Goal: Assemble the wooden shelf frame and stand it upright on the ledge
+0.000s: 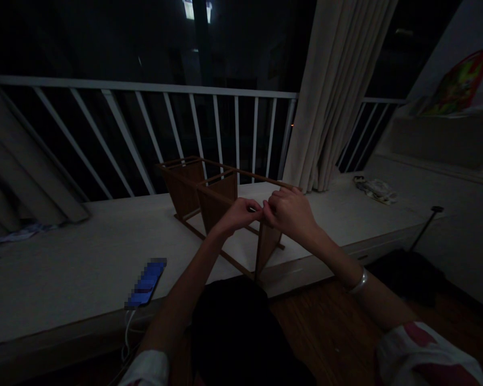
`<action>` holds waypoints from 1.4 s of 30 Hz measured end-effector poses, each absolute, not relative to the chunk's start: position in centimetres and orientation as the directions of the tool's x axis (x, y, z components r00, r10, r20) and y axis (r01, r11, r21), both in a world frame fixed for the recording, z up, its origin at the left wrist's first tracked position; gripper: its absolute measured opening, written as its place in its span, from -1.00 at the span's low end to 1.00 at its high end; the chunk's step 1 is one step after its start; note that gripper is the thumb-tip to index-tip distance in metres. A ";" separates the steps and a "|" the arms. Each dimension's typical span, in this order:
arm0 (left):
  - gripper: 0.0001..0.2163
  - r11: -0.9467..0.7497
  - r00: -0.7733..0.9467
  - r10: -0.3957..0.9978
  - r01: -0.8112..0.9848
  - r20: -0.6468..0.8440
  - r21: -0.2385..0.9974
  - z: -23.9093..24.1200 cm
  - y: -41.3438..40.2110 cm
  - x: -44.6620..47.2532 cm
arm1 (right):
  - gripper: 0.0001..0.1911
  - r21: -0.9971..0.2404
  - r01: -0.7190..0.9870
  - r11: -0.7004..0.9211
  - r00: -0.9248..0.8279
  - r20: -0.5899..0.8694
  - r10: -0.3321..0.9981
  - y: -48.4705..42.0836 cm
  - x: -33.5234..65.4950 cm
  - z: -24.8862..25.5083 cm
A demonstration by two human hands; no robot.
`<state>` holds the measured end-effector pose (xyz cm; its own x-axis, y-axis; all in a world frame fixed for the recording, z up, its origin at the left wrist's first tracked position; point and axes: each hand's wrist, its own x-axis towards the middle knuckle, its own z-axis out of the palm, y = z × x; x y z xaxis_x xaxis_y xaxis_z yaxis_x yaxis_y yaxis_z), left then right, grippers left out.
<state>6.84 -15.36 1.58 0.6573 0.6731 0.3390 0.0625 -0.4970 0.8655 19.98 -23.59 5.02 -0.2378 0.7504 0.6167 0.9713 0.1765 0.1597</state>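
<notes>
A brown wooden shelf rack (217, 195) lies on its side on the white window ledge (116, 236), with its panels standing upright between long rails. Both my hands meet at the rack's near right corner. My left hand (240, 213) is closed, thumb and fingertips pinched together over the corner. Close beside it, my right hand (290, 212) has its fingers curled by the end of the upper rail, its thumb and forefinger almost touching the left fingertips. Whatever sits between the fingertips is too small and dark to make out.
A phone (148, 281) with a white cable lies on the ledge at left. Behind the rack runs a white railing (215, 115), with a beige curtain (326, 96) at right. Crumpled cloth (376, 190) lies on the ledge's right end. Wooden floor (317, 327) shows below.
</notes>
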 end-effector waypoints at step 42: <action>-0.78 -0.514 0.734 0.594 0.034 0.328 0.857 1.2 -14.5 6.7 | -0.89 -0.091 0.932 0.350 -0.218 0.630 0.745 -23.4 21.1 3.9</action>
